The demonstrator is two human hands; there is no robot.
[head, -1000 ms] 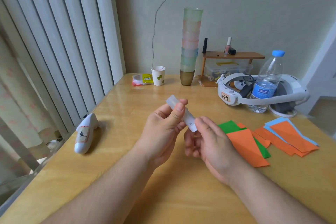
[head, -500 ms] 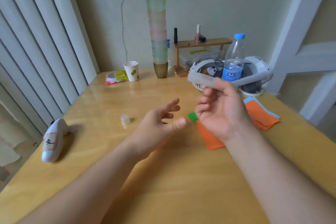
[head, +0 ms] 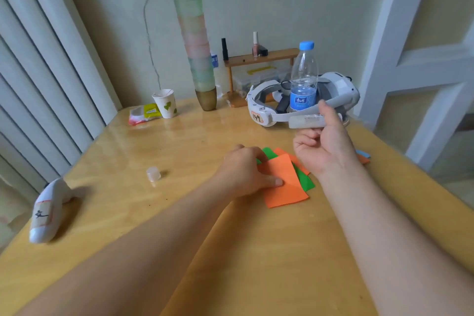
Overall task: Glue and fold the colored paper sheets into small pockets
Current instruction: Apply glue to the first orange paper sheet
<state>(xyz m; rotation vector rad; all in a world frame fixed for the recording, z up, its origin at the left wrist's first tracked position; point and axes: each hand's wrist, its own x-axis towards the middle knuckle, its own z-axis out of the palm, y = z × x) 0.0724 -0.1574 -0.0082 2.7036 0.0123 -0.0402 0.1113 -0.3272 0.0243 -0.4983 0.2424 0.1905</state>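
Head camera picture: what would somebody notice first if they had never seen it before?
Probably the bright orange paper sheet in the middle of the wooden table, with the left hand pinching its edge. Just above it, the right hand holds a glue stick up in the air, and its small clear cap sits alone to the left. A tall stack of pastel cups rises by the back wall.

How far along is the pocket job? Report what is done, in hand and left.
Done: the glue stick's cap is off and stands on the table. In hand: the right hand holds the uncapped glue stick up, while the left hand grips the top orange sheet of the pile. Left: no sheet looks glued or folded yet, so every pocket is still to make.
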